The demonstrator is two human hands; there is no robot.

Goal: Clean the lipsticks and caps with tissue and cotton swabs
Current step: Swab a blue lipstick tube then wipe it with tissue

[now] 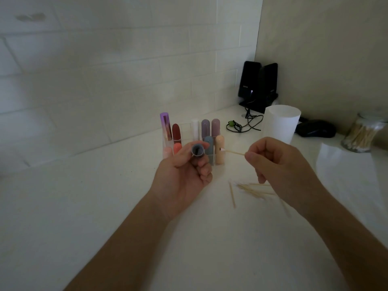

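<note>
My left hand (184, 171) grips a dark lipstick cap (197, 150) with its open end turned toward me. My right hand (279, 162) pinches a wooden cotton swab (234, 152) whose white tip points left, a short way from the cap. Behind both hands a clear organizer (211, 158) holds several lipsticks (206, 128) in purple, red, coral, white, grey, blue and beige. Several used cotton swabs (252, 189) lie on the counter under my right hand.
A white tissue roll (281, 122) stands right of the organizer. A glass jar of cotton swabs (361, 135) sits at the far right beside a loose tissue sheet (344, 164). Black speakers (259, 85), a tangled cable (243, 123) and a dark mouse (317, 128) fill the back corner.
</note>
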